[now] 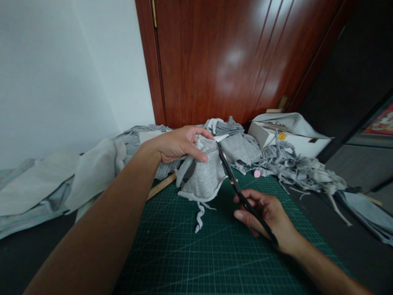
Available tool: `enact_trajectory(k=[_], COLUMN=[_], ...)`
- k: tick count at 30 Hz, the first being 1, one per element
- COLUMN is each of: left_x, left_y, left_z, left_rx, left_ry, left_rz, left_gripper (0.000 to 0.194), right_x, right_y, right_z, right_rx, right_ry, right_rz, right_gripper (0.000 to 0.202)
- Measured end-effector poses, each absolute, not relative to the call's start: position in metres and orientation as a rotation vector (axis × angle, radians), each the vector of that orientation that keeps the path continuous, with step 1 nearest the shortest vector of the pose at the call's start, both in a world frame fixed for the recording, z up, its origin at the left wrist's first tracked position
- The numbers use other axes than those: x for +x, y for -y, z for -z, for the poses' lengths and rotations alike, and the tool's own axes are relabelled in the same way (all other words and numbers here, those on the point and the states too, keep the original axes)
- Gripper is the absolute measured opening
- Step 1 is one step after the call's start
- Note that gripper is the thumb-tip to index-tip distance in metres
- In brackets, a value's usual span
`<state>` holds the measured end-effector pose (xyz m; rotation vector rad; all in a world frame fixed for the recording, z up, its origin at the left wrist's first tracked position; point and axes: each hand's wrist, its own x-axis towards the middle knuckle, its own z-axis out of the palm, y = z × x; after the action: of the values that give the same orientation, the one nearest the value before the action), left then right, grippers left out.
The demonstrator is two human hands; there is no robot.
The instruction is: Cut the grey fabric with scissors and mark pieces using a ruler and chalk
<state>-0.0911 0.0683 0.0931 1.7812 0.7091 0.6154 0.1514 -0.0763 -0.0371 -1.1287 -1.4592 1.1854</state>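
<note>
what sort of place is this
Probably a small sewing or fabric-cutting workspace, perhaps in a home: there's a green gridded cutting mat, scissors in the right hand, and a tangled heap of grey cloth scraps.

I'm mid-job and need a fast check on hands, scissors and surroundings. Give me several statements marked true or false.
1. The right hand holds black scissors. True.
2. The left hand grips gray fabric. True.
3. The surface under the work is plain red. False: it is a green cutting mat with grid lines.
4. In view, a small pink piece is right of the scissors. True.
5. Only bare wall shows behind the work. False: a reddish-brown door stands there.
</note>
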Motion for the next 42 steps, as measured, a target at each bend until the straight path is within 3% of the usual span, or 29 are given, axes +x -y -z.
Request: enact_trajectory(k=[7,14,18,22,24,32,39,42], left_x=[-0.099,-0.084,-0.073,-0.073,-0.075,-0.071,-0.065,-0.068], left_y=[-0.083,-0.087,-0.083,-0.077,-0.076,-0.077,-0.069,-0.06], left_z=[-0.085,-0.079,-0.077,-0.082,-0.085,-0.09,-0.091,-0.094], left_rx=[1.758,1.594,1.531,1.559,1.557,1.482,1.392,1.48], left_ry=[-0.719,-0.723,-0.666,-0.655,-0.659,-0.573,-0.616,-0.666], left_rz=[-0.648,-0.905,-1.028,-1.065,-1.124,-1.234,-1.126,-0.978], left_gripper=[0.03,0.009,0.015,0.041,0.039,0.001,0.01,0.031], right_x=[0.155,0.159,0.159,0.159,0.16,0.16,0.159,0.159], right_y=[0.074,0.071,0.07,0.07,0.07,0.069,0.07,0.069], right_z=[0.038,0.037,0.035,0.035,0.035,0.036,0.037,0.039], right_rx=[-1.103,-1.067,-1.051,-1.05,-1.047,-1.065,-1.081,-1.077], right_ry=[1.448,1.447,1.438,1.423,1.415,1.429,1.438,1.443], right_rz=[-1.127,-1.075,-1.061,-1.042,-1.04,-1.044,-1.048,-1.052], right_gripper=[0.043,0.04,0.039,0.039,0.039,0.041,0.043,0.043])
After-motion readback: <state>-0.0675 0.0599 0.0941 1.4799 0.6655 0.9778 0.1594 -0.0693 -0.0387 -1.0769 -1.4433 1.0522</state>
